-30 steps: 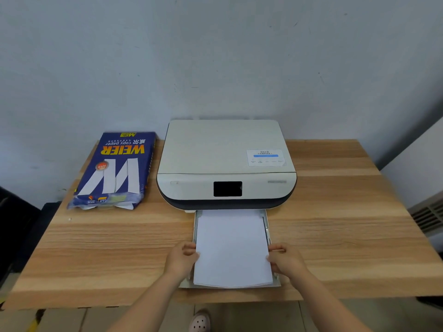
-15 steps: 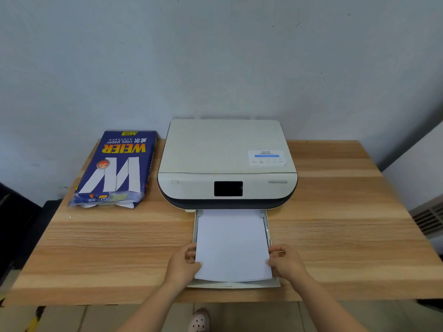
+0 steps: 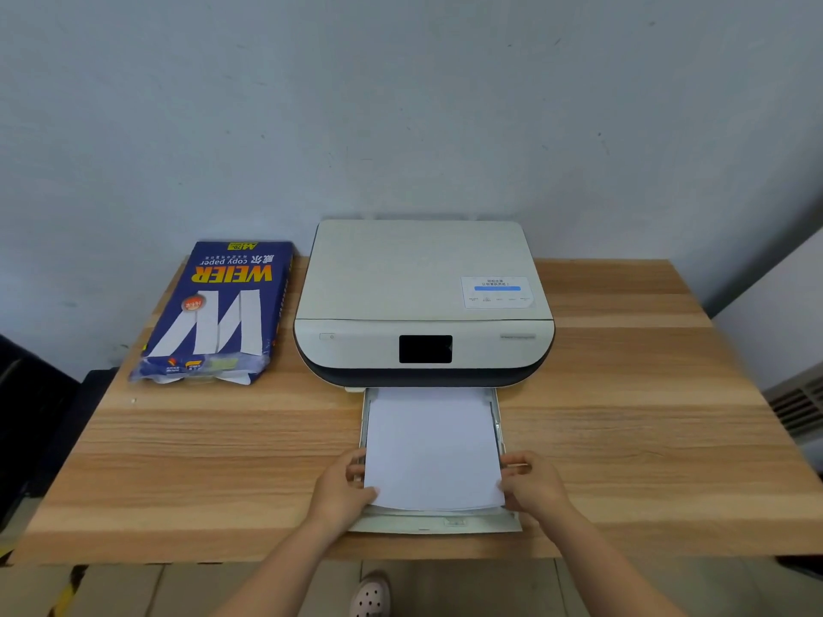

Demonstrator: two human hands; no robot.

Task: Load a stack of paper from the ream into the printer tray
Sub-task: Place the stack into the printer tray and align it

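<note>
A white stack of paper lies in the pulled-out printer tray, its far end under the cream printer. My left hand grips the stack's left edge near the front corner. My right hand grips its right edge. A strip of the tray's front lip shows in front of the paper. The blue ream lies to the left of the printer, its near end torn open.
The wooden table stands against a grey wall, and its front edge runs just below the tray. A white unit with a vent is at the right. A dark object sits by the table's left side. A shoe shows on the floor.
Both hands have slid the stack further into the tray toward the printer. More of the tray's front lip now shows in front of the paper.
</note>
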